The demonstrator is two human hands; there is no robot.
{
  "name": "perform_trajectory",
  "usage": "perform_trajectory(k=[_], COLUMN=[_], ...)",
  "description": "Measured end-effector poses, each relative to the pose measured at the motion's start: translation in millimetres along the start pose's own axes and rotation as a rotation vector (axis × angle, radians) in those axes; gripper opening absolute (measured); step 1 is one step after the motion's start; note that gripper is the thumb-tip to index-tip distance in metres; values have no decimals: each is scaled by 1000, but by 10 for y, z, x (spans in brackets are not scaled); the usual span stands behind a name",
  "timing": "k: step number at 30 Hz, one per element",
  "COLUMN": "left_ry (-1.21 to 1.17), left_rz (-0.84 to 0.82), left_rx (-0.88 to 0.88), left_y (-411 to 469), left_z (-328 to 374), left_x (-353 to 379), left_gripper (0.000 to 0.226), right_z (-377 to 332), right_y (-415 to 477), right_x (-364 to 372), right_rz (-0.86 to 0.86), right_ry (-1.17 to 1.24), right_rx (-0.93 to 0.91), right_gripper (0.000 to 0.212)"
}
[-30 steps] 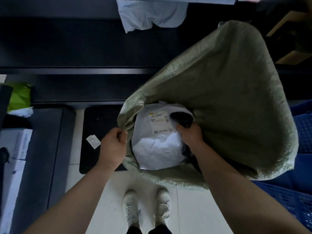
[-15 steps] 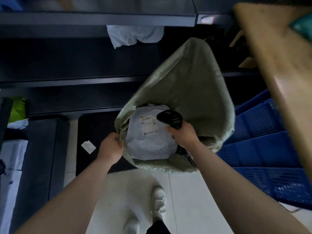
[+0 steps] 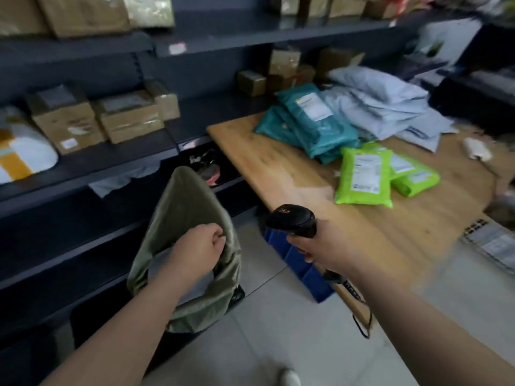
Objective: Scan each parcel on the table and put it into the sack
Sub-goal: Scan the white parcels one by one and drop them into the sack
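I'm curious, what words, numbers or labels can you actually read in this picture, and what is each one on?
Nothing reads clearly; the picture is blurred.
Front lime green parcel: white label, print too blurred to read.
Top teal parcel: white label, too blurred.
Scanner in the right hand: small badge, too small.
Shelf tag: blurred.
Cardboard box: small sticker, unreadable.
Sack, gripped by the left hand: no print seen.

Labels (image 3: 366, 171) on green parcels (image 3: 359, 197) unreadable, white parcel (image 3: 202, 286) in sack (image 3: 186, 207) partly behind forearm (image 3: 167, 288), shoe (image 3: 288, 379) cropped
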State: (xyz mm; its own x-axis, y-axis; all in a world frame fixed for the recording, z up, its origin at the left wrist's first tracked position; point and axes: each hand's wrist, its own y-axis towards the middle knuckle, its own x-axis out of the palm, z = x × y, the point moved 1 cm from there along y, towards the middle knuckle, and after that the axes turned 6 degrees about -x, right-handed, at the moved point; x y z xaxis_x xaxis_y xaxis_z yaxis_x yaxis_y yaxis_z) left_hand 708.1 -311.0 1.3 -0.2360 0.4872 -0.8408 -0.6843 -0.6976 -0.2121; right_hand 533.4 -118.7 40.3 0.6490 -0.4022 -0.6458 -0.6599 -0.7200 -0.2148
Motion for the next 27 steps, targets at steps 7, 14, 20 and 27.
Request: perform_trajectory(k=[7,14,20,27], left_ry=[334,453,460,441], left_rz=[156,224,224,261], left_rx=[443,510,485,491], left_y=[21,129,461,1288], left_z=[2010,3700,4756,5673], left_x=[154,972,1430,1716], left_gripper=[26,30,32,32], right_z=[749,1693,2316,2929], right_y=[-572,-650,-326,490], right_x=[-1516,-3057,-4171,-5097], right_rz=[105,208,297,354], right_ry=[81,96,85,99], right_rx=[64,73,73,76], right_gripper=[12,11,9,10])
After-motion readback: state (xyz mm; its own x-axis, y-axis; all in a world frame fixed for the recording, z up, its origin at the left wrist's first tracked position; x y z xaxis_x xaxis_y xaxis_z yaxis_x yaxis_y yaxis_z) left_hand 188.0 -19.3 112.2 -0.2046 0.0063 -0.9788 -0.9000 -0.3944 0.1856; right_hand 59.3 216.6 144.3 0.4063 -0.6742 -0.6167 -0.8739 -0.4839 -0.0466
